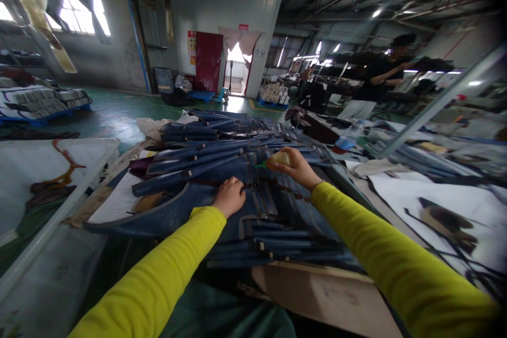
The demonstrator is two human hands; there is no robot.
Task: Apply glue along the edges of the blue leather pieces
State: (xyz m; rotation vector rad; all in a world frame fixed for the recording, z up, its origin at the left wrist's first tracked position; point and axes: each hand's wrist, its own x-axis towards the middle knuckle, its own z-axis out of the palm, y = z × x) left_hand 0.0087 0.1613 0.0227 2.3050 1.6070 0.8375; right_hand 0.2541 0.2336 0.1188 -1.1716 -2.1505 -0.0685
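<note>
My right hand (297, 170) grips a small yellowish squeeze bottle (279, 159) with a thin green nozzle (260, 165) pointing left. The nozzle is just above the dark blue leather-like pieces; I cannot tell whether it touches them. My left hand (230, 196), fingers bent and close together, presses on a blue leather-like piece (202, 202) left of the bottle; its fingertips are partly hidden. Many such pieces, with dark edges and folded strips (186, 173), lie overlapped in rows across the work surface.
A white bin (99, 150) with green cloth stands at the left. A paper sheet (114, 200) lies under the left pieces. At the right are a plastic bottle (346, 140) and a slanted metal pole (439, 103). Another person (382, 71) stands beyond, back right.
</note>
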